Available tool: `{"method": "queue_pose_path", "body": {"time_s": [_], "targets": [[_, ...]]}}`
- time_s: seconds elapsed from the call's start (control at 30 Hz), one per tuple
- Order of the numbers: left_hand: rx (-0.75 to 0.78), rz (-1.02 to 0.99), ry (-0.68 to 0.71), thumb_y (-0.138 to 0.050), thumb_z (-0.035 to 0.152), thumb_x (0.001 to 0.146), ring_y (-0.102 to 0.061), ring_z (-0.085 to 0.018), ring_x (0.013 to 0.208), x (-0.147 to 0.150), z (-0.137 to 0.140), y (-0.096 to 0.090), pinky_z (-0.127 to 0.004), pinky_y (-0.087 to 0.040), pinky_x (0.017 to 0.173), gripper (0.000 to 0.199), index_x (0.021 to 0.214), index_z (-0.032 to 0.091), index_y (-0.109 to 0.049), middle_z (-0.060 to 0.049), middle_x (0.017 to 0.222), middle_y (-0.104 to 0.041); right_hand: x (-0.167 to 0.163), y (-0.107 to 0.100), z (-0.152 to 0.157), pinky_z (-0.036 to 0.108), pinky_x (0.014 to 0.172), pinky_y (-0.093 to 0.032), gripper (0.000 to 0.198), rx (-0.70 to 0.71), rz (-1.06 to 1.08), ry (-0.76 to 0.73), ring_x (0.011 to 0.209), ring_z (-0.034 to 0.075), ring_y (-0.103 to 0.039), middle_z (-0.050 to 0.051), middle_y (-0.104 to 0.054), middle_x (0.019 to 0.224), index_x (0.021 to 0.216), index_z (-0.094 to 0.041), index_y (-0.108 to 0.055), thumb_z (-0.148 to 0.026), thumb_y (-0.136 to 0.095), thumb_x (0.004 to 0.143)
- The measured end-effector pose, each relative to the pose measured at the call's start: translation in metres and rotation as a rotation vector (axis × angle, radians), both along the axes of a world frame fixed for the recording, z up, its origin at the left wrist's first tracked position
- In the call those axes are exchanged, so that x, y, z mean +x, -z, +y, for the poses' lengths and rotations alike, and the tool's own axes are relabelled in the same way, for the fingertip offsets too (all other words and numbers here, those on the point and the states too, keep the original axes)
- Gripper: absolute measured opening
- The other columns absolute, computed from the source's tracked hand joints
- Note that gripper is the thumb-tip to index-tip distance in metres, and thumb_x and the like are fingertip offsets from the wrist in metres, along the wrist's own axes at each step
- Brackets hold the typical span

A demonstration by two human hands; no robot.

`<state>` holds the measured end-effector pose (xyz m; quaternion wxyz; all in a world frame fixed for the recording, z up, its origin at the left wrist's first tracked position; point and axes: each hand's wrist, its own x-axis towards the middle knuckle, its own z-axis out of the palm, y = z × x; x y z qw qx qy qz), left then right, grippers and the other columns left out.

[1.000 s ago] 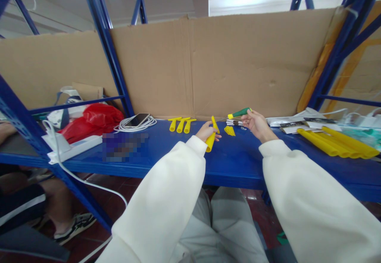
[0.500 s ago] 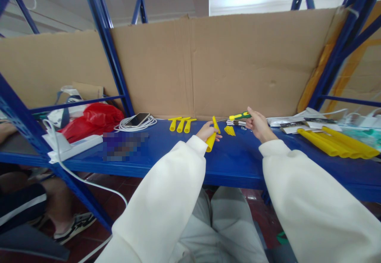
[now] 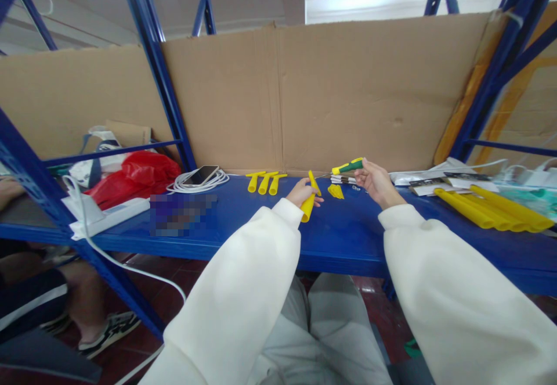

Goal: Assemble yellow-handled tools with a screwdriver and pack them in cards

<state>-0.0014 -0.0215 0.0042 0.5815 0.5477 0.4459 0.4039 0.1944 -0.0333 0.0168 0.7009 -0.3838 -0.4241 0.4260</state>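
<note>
My left hand (image 3: pixel 299 193) is closed around a yellow T-shaped plastic handle (image 3: pixel 308 207), its round tube end pointing toward me. In my right hand (image 3: pixel 376 182) is a screwdriver (image 3: pixel 347 167) with a green and yellow grip, pinched at its back end. The thin shaft points left toward the crosspiece of the yellow handle; whether its tip touches there is too small to tell. Between my hands lie small yellow pieces (image 3: pixel 335 191), in front of a small stack of white and dark packets (image 3: pixel 343 179). Left of my hands, three similar yellow T-shaped handles (image 3: pixel 263 183) stand in a row.
Long yellow tubes (image 3: pixel 465 206) lie on the right of the blue shelf (image 3: pixel 348 245). On the left are a phone (image 3: pixel 201 175) on a coiled white cable, a white power strip (image 3: pixel 117 215) and a red bag (image 3: pixel 139 177). A cardboard sheet (image 3: pixel 357 100) stands behind. Another person's leg shows at lower left.
The screwdriver's grip has shifted slightly left and its back end has tilted up, with the fingers of my right hand changing position on it. My left hand and the yellow handle have barely moved.
</note>
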Motion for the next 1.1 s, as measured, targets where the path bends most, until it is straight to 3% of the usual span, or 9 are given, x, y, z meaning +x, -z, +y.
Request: {"method": "queue_pose_path", "body": {"time_s": [0.17,0.47,0.93,1.1], "targets": [[-0.014,0.003,0.000,-0.044,-0.002,0.085,-0.062,-0.011,0.050,0.0003,-0.0008,-0.0008,-0.023,-0.051,0.048,0.060,0.142,0.014,-0.035,-0.010,0.098,-0.066,-0.0009,0.0010,0.0015,0.014,0.035,-0.034,0.044,-0.019,-0.020,0.065,0.036,0.006,-0.043,-0.006,-0.047,0.042,0.065,-0.020,-0.044,-0.049,-0.074,0.078],[-0.009,0.000,0.011,-0.046,-0.001,0.083,-0.063,-0.011,0.051,-0.0002,0.0033,0.0011,-0.023,-0.052,0.049,0.061,0.142,0.014,-0.036,-0.012,0.101,-0.066,-0.0044,-0.0007,-0.0023,0.014,0.030,-0.029,0.049,-0.074,-0.056,0.108,0.032,0.005,-0.038,-0.006,-0.046,0.039,0.064,-0.021,-0.041,-0.058,-0.073,0.075],[0.012,0.020,0.008,-0.048,0.000,0.083,-0.065,-0.012,0.056,-0.0004,0.0022,0.0017,-0.022,-0.052,0.048,0.064,0.145,0.015,-0.034,-0.014,0.107,-0.066,-0.0019,0.0017,-0.0017,0.015,0.029,-0.029,0.044,-0.103,-0.071,0.150,0.030,0.006,-0.039,-0.006,-0.046,0.038,0.067,-0.022,-0.044,-0.053,-0.073,0.078],[0.008,0.010,0.007,-0.049,0.000,0.083,-0.065,-0.012,0.055,-0.0003,0.0012,0.0012,-0.022,-0.051,0.049,0.066,0.145,0.016,-0.035,-0.012,0.106,-0.067,-0.0014,0.0017,-0.0008,0.015,0.030,-0.034,0.036,-0.152,-0.043,0.198,0.031,0.007,-0.044,-0.003,-0.052,0.040,0.070,-0.020,-0.049,-0.047,-0.067,0.085]]}}
